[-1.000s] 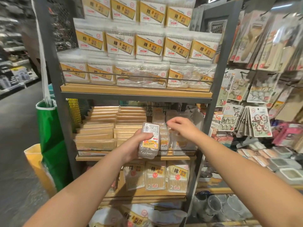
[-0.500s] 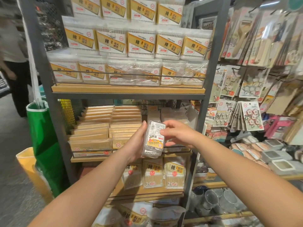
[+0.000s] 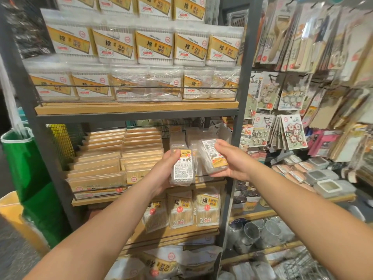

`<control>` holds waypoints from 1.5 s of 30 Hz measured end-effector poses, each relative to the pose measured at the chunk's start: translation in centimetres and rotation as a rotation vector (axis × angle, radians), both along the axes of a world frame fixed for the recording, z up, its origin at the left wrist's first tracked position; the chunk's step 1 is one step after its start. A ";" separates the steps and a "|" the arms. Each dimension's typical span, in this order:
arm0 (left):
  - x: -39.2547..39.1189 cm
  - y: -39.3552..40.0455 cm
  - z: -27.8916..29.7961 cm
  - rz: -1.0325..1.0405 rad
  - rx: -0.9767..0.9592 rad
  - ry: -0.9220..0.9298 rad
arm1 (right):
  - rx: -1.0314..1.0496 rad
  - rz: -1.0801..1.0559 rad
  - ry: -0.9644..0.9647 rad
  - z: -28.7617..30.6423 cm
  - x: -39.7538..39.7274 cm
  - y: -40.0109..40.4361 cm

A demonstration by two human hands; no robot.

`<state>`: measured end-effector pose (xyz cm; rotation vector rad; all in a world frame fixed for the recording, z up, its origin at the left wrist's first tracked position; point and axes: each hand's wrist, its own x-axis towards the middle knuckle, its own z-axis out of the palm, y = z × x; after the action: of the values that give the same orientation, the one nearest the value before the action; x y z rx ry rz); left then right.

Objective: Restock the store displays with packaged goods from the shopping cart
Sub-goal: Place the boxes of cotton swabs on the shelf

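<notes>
My left hand (image 3: 164,171) grips a clear dental floss pack (image 3: 183,168) with a white and yellow label, held upright in front of the middle shelf (image 3: 210,184). My right hand (image 3: 232,161) holds a second clear floss pack (image 3: 212,155), tilted, barcode side toward me, just right of the first. Both packs hang in front of more floss packs (image 3: 177,138) standing at the right end of that shelf. The shopping cart is mostly out of view; only a wire corner (image 3: 302,263) shows at the bottom right.
Cotton swab boxes (image 3: 153,47) fill the upper shelf. Flat tan packets (image 3: 121,150) are stacked on the left of the middle shelf, swab bags (image 3: 179,213) below. A green bag (image 3: 30,178) hangs at left. Hanging hook packs (image 3: 292,136) and small containers (image 3: 327,186) crowd the right.
The single stack held between both hands has split: my right hand took one pack and drew it right, while my left keeps the other. The view has moved closer to the shelf.
</notes>
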<state>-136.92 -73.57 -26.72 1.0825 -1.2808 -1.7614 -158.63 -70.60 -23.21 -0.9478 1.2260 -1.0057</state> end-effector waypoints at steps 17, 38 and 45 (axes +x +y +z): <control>-1.3 -1.2 -1.9 -0.033 -0.025 -0.073 | -0.138 0.279 1.096 2.1 -4.3 2.1; -0.8 0.6 -1.6 0.005 -0.028 -0.071 | -0.360 0.255 1.421 0.8 -0.9 -2.8; -0.8 -0.2 -2.0 -0.008 -0.041 -0.047 | -0.402 0.241 1.484 0.0 0.0 -3.5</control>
<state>-137.68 -73.72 -28.69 1.1032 -1.3449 -1.7177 -158.64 -74.11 -23.24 -2.2847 2.0044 -0.2004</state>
